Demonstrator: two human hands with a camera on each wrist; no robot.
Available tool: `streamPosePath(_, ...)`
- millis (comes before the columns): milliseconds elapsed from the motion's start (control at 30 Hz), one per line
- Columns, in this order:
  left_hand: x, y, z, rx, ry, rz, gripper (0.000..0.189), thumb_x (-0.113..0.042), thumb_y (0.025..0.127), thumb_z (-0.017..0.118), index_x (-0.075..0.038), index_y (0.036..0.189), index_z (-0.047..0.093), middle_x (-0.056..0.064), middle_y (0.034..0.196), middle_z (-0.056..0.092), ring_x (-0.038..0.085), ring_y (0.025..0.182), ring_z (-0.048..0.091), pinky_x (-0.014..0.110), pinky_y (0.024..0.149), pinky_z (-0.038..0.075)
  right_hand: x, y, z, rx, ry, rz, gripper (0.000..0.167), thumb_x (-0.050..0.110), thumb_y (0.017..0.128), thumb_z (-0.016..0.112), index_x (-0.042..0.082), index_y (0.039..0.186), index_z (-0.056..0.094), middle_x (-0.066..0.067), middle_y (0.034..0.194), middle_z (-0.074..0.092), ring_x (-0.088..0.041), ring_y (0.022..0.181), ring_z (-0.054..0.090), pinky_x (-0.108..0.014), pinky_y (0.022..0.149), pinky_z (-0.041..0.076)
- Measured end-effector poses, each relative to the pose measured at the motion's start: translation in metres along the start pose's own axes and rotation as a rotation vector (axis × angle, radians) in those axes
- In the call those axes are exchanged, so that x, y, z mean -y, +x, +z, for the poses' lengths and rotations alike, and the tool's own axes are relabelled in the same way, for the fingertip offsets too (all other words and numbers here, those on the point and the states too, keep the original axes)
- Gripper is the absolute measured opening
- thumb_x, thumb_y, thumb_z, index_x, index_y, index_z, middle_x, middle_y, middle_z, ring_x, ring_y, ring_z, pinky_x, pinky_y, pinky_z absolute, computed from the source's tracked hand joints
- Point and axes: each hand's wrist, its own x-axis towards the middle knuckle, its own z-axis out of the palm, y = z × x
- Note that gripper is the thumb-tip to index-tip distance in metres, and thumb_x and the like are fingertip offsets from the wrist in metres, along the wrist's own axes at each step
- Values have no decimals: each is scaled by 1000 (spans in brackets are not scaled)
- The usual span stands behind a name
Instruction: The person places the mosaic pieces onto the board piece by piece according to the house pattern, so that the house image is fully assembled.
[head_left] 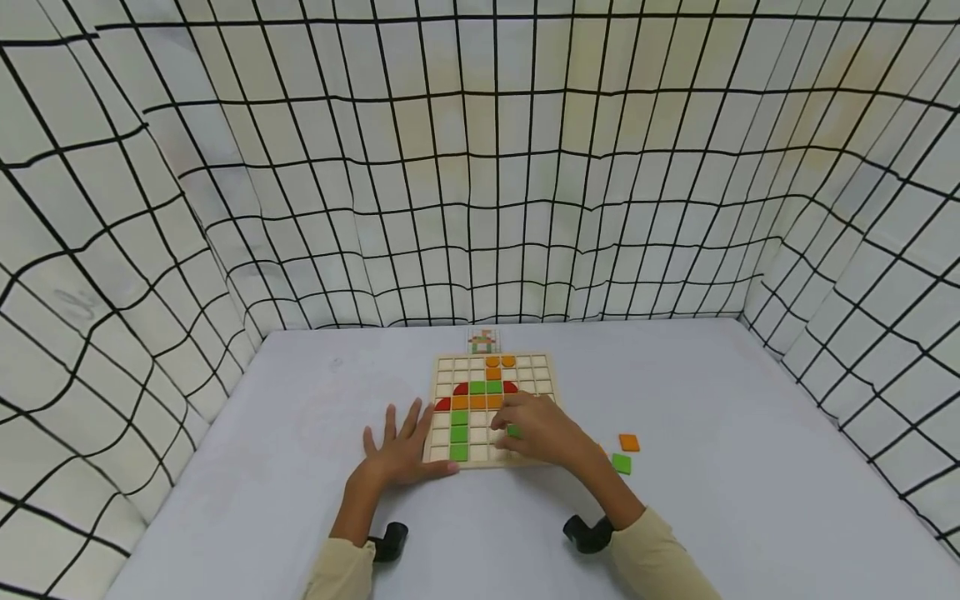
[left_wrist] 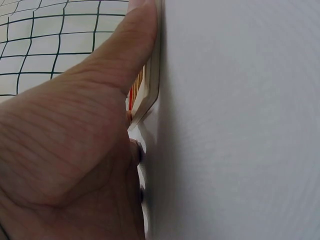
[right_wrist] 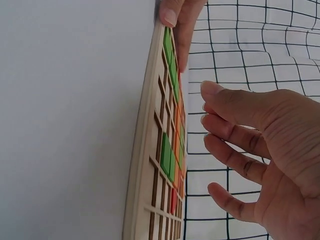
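A wooden grid board (head_left: 444, 365) lies on the table, partly filled with coloured tiles. Green squares (head_left: 458, 434) form a column at its left, below a row of orange squares (head_left: 477, 402). Red curved pieces (head_left: 461, 389) and orange discs (head_left: 508, 362) sit higher up. My left hand (head_left: 402, 456) is spread flat at the board's left side, its thumb (left_wrist: 135, 37) along the near edge. Above the right part of the board hovers my right hand (head_left: 542, 429), fingers loosely bent and empty in the right wrist view. Beneath it, green tiles (right_wrist: 167, 157) sit in the grid.
A small pattern card (head_left: 483, 340) lies behind the board. To the right, an orange square (head_left: 629, 442) and a green square (head_left: 621, 463) are loose on the white table (head_left: 712, 467); another orange piece is mostly hidden by the right wrist. Black netting surrounds the table.
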Motion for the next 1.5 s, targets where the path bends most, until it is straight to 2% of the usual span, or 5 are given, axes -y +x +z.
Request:
streamPosePath(400,3,0,1,0,-19,9,112,-64,76,71,-13,158,14,16,165,5,49,148,-10,76,108,-6,-20,-31,-11,-32,50,127,22,26,82,80,15,101,76,4,99,67,-15,100,60,-37,81,48)
streamPosePath(733,1,0,0,11,-15,-1,112,-64,76,71,-13,158,13,15,165,4,48,148,-10,75,108,-6,-43,-59,-15,-25,16,237,22,24,81,80,16,102,75,7,96,67,-14,98,59,-36,80,48)
streamPosePath(933,1,1,-1,19,-22,-14,111,-63,77,71,-14,158,12,14,166,3,47,148,-12,74,109,-7,-51,-71,-16,8,22,275,25,23,79,82,15,102,75,7,95,66,-12,94,57,-36,77,47)
streamPosePath(1200,-1,0,-2,20,-16,10,112,-64,77,70,-13,158,13,16,165,3,49,148,-10,75,108,-6,-59,-85,-18,45,-9,303,27,23,75,85,16,99,76,5,97,66,-14,96,57,-38,76,48)
streamPosePath(1500,0,1,-1,19,-22,-8,112,-62,77,71,-13,158,13,15,165,3,48,148,-12,75,109,-7,-64,-89,-15,72,26,331,22,16,73,86,18,92,74,9,89,62,-11,88,54,-38,73,45)
